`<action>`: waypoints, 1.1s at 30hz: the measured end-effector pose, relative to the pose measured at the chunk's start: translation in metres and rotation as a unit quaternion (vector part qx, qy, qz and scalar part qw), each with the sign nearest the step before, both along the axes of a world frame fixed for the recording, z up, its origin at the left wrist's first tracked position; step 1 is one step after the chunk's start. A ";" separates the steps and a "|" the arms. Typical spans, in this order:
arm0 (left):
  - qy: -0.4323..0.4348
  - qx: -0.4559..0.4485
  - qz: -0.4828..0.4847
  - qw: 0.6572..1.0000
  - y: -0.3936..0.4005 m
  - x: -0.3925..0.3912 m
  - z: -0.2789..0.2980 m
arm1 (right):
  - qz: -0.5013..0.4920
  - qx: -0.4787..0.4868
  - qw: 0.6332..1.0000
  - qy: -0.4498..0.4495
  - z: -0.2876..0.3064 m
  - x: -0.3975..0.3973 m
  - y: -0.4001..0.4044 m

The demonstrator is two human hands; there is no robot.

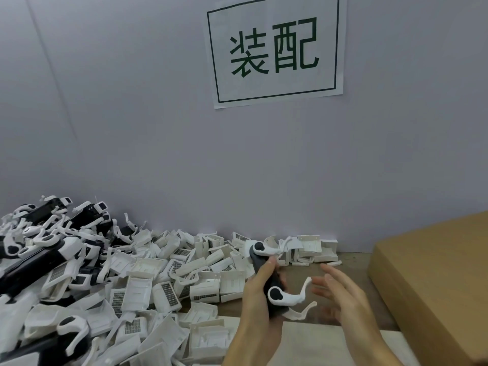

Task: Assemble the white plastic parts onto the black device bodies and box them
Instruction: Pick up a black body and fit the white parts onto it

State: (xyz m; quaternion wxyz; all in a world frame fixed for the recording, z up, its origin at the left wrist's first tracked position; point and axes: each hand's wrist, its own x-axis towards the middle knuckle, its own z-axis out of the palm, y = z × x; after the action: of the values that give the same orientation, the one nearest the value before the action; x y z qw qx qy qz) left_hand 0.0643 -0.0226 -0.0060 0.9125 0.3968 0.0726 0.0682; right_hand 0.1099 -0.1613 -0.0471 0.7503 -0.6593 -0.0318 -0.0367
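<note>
my left hand [257, 291] grips the black device body [268, 281], fingers curled round its middle, with a white plastic part [286, 297] at its near end and another at the far end. my right hand [340, 294] hovers just beside it, fingers spread and blurred, seemingly holding nothing, above the table [351, 268] and near the cardboard box [433, 273].

Black device body [266, 276] with white curved arms [286, 297], gripped in left hand [257, 291]. White plastic parts [148, 283] heaped beside, several with dark gridded patches. Pale grey wall [132, 128], white sign [274, 48] with dark green characters and border, brown cardboard box [433, 281]
</note>
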 end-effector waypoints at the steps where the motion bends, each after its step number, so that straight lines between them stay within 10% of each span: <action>1: -0.003 -0.001 -0.008 1.000 -0.001 0.000 0.001 | 0.002 -0.001 1.000 0.001 0.000 0.000 0.000; 7: 0.013 -0.107 0.005 0.994 0.008 0.004 -0.006 | 0.095 -0.075 0.992 0.020 0.006 -0.008 0.001; 16: 0.016 0.009 0.009 1.000 0.009 0.004 -0.008 | 0.333 -0.086 0.938 0.042 0.011 -0.022 0.007; 33: 0.032 0.059 0.059 0.996 -0.001 0.002 -0.008 | 0.265 -0.027 0.961 0.073 0.003 -0.018 0.032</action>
State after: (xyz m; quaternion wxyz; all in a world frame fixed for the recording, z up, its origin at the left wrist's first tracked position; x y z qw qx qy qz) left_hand 0.0661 -0.0237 -0.0142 0.8790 0.4470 0.1213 0.1131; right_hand 0.0921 -0.1297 -0.0443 0.7157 -0.6478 -0.1520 0.2124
